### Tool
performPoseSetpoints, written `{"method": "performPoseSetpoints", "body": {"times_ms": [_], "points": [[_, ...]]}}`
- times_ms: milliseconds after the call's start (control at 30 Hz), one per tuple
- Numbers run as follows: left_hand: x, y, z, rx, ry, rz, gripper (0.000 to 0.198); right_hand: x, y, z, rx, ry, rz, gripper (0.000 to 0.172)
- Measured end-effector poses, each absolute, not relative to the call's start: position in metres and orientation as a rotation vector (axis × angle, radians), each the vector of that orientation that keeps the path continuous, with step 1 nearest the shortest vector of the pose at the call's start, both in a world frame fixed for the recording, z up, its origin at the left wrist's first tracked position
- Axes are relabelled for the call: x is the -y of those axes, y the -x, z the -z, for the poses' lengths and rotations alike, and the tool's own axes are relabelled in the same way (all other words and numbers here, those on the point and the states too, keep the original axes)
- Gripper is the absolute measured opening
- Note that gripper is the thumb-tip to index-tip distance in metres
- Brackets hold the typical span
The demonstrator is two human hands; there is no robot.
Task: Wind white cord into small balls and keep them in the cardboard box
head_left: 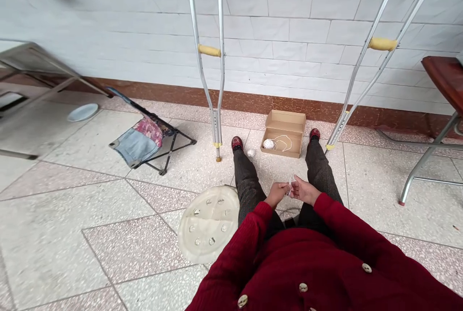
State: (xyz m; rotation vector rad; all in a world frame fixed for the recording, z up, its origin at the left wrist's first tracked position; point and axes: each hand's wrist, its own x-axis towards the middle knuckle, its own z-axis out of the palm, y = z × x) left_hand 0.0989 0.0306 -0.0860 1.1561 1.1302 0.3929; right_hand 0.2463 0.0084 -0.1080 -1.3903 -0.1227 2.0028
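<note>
Along the tiled wall (pixel 289 26), one crutch (pixel 216 125) and another crutch (pixel 346 106) are standing upright, seemingly kept within reach on either side of the seated person's legs (pixel 248 181). Between the feet, a cardboard box (pixel 283 140) is lying open, seemingly holding a ball of string (pixel 268 144) so that it stays contained. Above the lap, the left hand (pixel 277 194) and right hand (pixel 306 190) are coming together, their fingertips apparently pinching a thin white string (pixel 290 188), though the exact grip is too small to tell.
</note>
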Motion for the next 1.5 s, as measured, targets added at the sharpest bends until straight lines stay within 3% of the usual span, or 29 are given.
{"method": "performPoseSetpoints", "body": {"times_ms": [200,400,700,900,1033,1200,1500], "points": [[0.010,-0.081,0.087,-1.096,-1.181,-0.350,0.033,-0.001,-0.227,0.109,0.186,1.388,-1.952,0.017],[0.015,-0.079,0.086,-1.083,-1.166,-0.420,0.041,0.008,-0.222,0.095,0.310,1.353,-1.860,0.012],[0.019,-0.094,0.077,-0.965,-1.049,-0.541,0.053,0.031,-0.229,0.080,0.451,1.316,-1.798,0.023],[0.025,-0.093,0.085,-1.005,-1.098,-0.419,0.061,0.033,-0.231,0.087,0.419,1.354,-1.673,0.031],[0.022,-0.082,0.095,-1.066,-1.260,-0.297,0.051,0.023,-0.240,0.085,0.374,1.409,-1.530,0.035],[-0.031,-0.053,0.105,-1.206,-1.455,-0.251,0.030,0.010,-0.251,0.087,0.493,1.462,-1.530,0.035],[-0.214,-0.006,0.146,-1.641,-1.675,-0.033,0.020,-0.007,-0.221,0.129,0.550,1.570,-1.720,0.034]]}}
